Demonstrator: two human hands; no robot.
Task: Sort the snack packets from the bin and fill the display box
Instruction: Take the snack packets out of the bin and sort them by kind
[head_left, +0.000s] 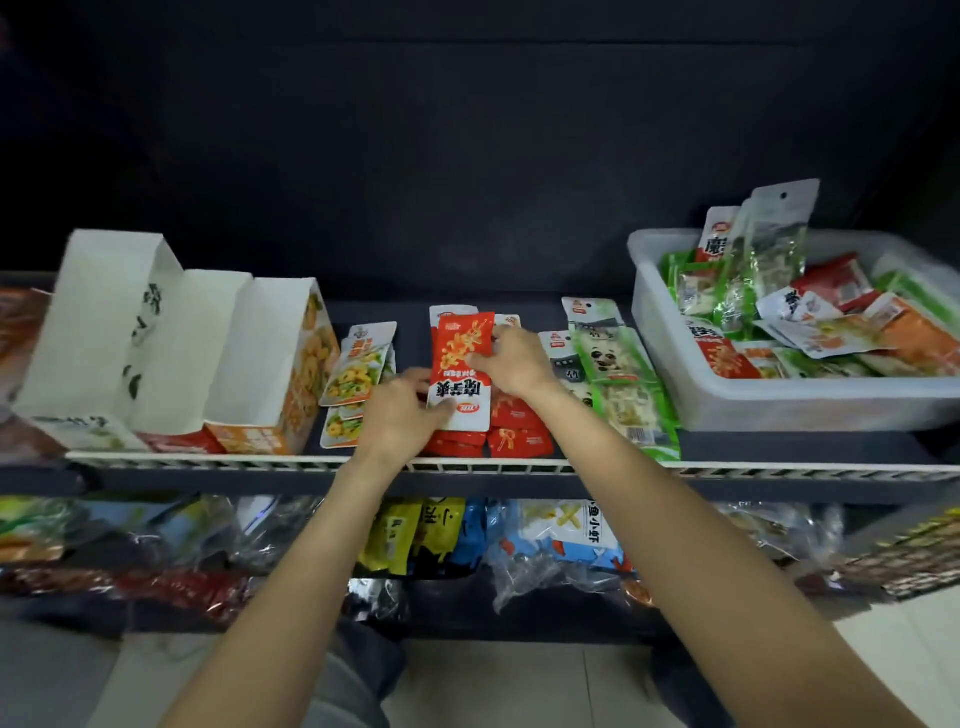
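Three sorted piles at frame centre, still on shelf. Left hand (402, 410) and right hand (511, 358) both pinching red packet (462, 371) above red pile. Bin (779, 402), right, still well stocked. Display box (270, 364), left, seemingly unfilled. Judged: sorting mid-way, filling outstanding.

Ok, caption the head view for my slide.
Both hands hold a red packet above sorted piles, bin at right.

Red packet pile (511, 434) mostly hidden under both hands; bin (779, 405) cut off at right edge; lower-shelf bags (561, 535) blurred, labels unreadable.
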